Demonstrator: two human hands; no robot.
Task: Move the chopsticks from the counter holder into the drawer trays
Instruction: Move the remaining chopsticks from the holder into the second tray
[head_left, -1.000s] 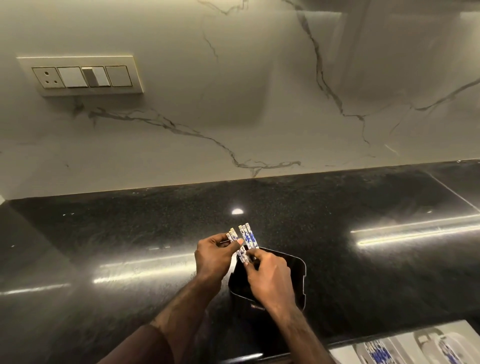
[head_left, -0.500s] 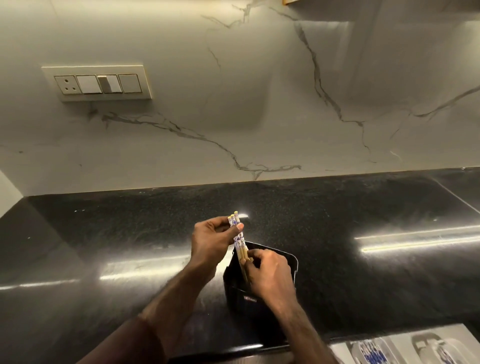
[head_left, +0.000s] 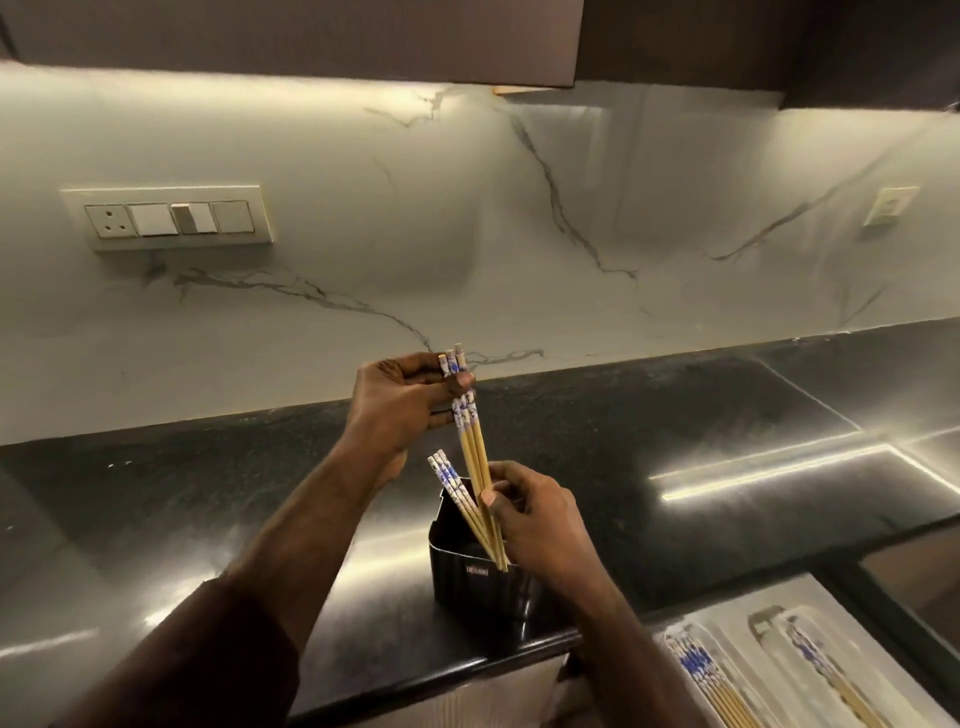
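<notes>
Drawer trays cut off, blurred

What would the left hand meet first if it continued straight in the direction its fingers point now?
The left hand points right, level with the backsplash. Past the chopsticks it grips, the way looks free in this picture, though depth is unclear.

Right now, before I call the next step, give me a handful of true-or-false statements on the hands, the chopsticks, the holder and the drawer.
1. The left hand grips a bundle of chopsticks near their patterned tops. True.
2. The right hand is empty and rests flat on the counter. False: it pinches the bundle's wooden shafts above the black holder.
3. Two chopsticks lean in the holder, apart from the bundle. True.
4. The drawer trays hold no chopsticks. False: several already lie there.
5. The holder lies tipped on its side. False: it stands upright on the black counter.
</notes>
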